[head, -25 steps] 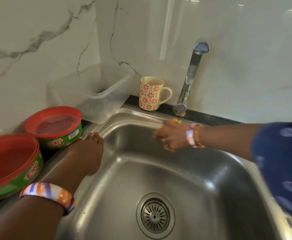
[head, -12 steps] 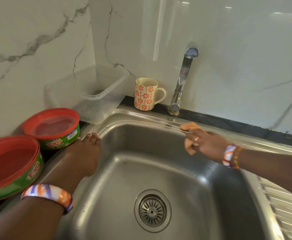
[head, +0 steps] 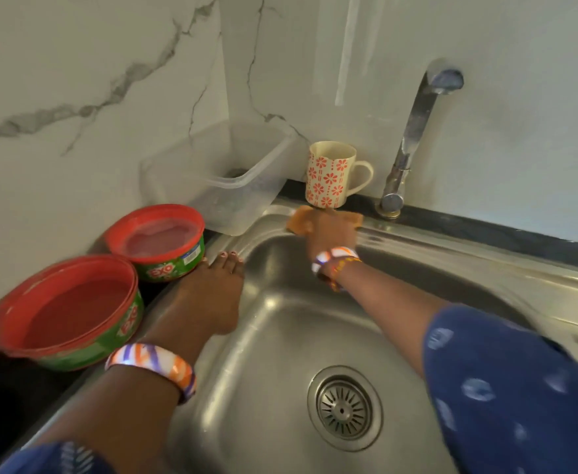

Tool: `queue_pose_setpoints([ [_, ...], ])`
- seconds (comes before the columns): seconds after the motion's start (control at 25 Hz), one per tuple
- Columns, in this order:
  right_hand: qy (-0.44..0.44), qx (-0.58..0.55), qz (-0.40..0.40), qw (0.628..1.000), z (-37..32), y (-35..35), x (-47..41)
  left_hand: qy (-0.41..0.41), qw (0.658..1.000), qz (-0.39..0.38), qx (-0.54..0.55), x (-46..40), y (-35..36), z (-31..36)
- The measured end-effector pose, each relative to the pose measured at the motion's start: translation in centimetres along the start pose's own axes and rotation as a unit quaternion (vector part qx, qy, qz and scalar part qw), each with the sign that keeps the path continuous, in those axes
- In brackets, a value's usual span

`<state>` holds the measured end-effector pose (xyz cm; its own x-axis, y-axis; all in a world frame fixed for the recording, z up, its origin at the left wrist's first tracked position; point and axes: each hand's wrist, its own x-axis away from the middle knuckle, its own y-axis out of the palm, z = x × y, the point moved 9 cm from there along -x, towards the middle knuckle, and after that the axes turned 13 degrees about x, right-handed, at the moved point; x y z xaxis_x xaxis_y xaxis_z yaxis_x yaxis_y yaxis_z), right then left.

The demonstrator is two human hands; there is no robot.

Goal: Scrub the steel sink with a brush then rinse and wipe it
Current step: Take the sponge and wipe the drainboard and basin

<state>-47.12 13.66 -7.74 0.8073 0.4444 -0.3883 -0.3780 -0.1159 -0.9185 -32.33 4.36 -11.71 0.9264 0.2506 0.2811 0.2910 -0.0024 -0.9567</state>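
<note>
A person's right hand (head: 328, 234) presses an orange-brown cloth (head: 303, 223) onto the back rim of the steel sink (head: 280, 336), just in front of the flowered mug (head: 330, 174). The cloth shows on both sides of the hand; the fingers are hidden behind the hand and blurred, so whether they lie flat or curl on the cloth cannot be told. The left hand (head: 208, 295) rests on the sink's left rim, its fingers (head: 227, 260) straight and holding nothing. Both wrists carry striped bangles. The drain (head: 344, 408) sits in the basin floor, nearer the camera than the mug. Right of the mug the tap (head: 414, 131) rises from the dark desk (head: 486, 230). Left of the mug stands a clear tub (head: 219, 172), and farther left two red-rimmed green pots, one (head: 155, 241) behind the other (head: 68, 309).
</note>
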Motion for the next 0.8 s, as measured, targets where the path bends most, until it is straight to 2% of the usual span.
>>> queue_pose_setpoints([
  [0.08,-0.035,-0.048,-0.027,0.998,-3.9,0.9,-1.3,0.014,0.997,0.003,0.075,0.8,-0.6,-0.2],
  [0.16,-0.068,-0.161,-0.059,0.983,-5.5,1.9,-0.9,0.011,0.990,0.026,0.141,2.3,-1.1,-0.7],
  [0.24,-0.041,-0.300,-0.062,0.951,-4.4,2.7,1.8,0.004,0.986,0.050,0.156,4.2,-0.8,-1.4],
  [0.28,-0.008,-0.387,-0.086,0.918,-3.9,3.8,4.3,0.000,0.987,0.053,0.149,5.0,-0.3,-1.9],
  [0.32,-0.017,-0.404,-0.107,0.908,-4.3,4.9,7.3,-0.007,0.989,0.050,0.141,5.8,0.3,-2.3],
  [0.36,-0.059,-0.426,-0.150,0.891,-5.8,5.8,10.7,-0.013,0.990,0.045,0.129,6.2,0.8,-2.8],
  [0.4,-0.163,-0.380,-0.198,0.889,-8.1,6.7,14.3,-0.020,0.993,0.037,0.113,6.5,1.2,-3.2],
  [0.44,-0.234,-0.382,-0.284,0.848,-10.0,8.1,18.0,-0.023,0.995,0.030,0.095,6.6,1.5,-3.5],
  [0.52,-0.408,-0.314,-0.305,0.801,-12.4,9.8,21.7,-0.037,0.997,0.019,0.058,6.5,1.8,-3.6],
  [0.56,-0.452,-0.262,-0.274,0.807,-12.6,10.4,20.4,-0.049,0.998,0.010,0.045,6.4,2.0,-3.6],
  [0.6,-0.427,-0.272,-0.256,0.824,-12.2,11.0,18.0,-0.060,0.998,0.004,0.037,6.4,2.1,-3.5],
  [0.68,-0.298,-0.154,-0.240,0.911,-9.2,13.6,11.8,-0.068,0.997,0.002,0.034,6.2,2.4,-3.6],
  [0.72,-0.227,-0.073,-0.245,0.940,-7.0,14.5,9.7,-0.068,0.997,-0.004,0.032,6.2,2.5,-3.7],
  [0.76,-0.155,-0.056,-0.247,0.955,-5.0,14.5,8.5,-0.068,0.997,-0.015,0.020,6.1,2.7,-3.8],
  [0.8,-0.120,-0.033,-0.242,0.962,-3.9,14.2,8.5,-0.062,0.997,-0.020,0.031,6.2,2.7,-3.9],
])
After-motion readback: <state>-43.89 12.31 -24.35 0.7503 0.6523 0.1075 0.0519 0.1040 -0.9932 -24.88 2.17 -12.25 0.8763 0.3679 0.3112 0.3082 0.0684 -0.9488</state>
